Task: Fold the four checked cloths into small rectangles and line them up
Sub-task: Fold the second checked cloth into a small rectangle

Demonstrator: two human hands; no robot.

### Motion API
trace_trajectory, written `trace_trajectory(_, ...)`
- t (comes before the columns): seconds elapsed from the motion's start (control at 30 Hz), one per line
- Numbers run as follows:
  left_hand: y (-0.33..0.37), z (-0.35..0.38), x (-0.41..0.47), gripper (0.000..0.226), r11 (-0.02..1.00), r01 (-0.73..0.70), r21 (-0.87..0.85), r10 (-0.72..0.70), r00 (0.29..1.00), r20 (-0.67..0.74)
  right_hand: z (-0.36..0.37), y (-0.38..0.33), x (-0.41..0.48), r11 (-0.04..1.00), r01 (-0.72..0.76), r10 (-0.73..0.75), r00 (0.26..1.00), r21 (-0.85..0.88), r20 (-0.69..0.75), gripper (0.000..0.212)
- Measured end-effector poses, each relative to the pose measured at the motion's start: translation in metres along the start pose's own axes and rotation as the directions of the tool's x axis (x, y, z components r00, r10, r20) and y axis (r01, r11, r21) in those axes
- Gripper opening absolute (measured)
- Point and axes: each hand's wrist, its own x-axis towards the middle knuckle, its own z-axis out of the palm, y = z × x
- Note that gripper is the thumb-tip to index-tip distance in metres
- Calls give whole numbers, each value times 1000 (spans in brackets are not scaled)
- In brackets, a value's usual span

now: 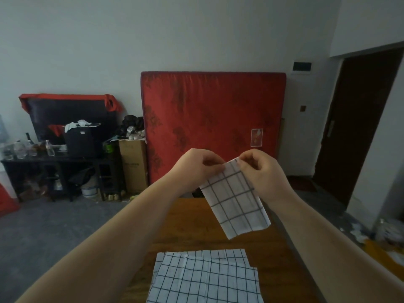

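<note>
1. Here, a person's left hand point(200, 166) and right hand point(259, 169) hold a folded checked cloth point(236, 200) in the air above a wooden table point(192, 224), with a red mattress point(213, 119) propped against the wall behind.
2. Both hands grip the cloth's top edge. The left hand's curled fingers pinch the upper left corner, and the right hand's thumb and fingers nip the upper right corner. The two hands are close together.
3. The cloth hangs as a narrow strip, tilted so that its lower end swings toward the person's right, and it appears to hang clear of the tabletop.
4. It looks thin, light and limp. It drapes straight down from the pinch and shows no stiffness of its own, so it will likely sag or fall open wherever it is let go.
5. The layers may slide over one another. The safest hold seems to be a pinch through all the layers at two corners of one edge, as now, or the cloth can be laid flat on the table before its next fold.
6. A pile of unfolded checked cloths point(205, 278) lies flat at the near end of the table, below the hands. Offset edges show at least two layers, but the exact count cannot be told.
7. Soft crease lines cross the top sheet. Lifting one corner should peel it off without dragging the sheet beneath.
8. Judged from the pile, most of the folding lies ahead.
</note>
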Motion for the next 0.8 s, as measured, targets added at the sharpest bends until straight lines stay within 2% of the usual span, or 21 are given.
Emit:
trace_trajectory(0.13,2,3,0,11,999,-12,-50,9,999,-43,0,-2,-3,1000,19,-19,1000,13,2,10)
trace_trajectory(0.37,-9,2,0,11,999,-14,-31,12,998,-66,-4,2,-7,997,25,-22,999,76,-33,14)
trace_trajectory(0.53,-15,-2,-3,12,996,-15,84,21,997,-73,-5,3,-5,990,-13,16,1000,139,-25,15)
trace_trajectory(0.8,-27,-3,-8,11,999,50,8,-49,991,-128,0,11,-7,989,-4,18,996,149,-90,15)
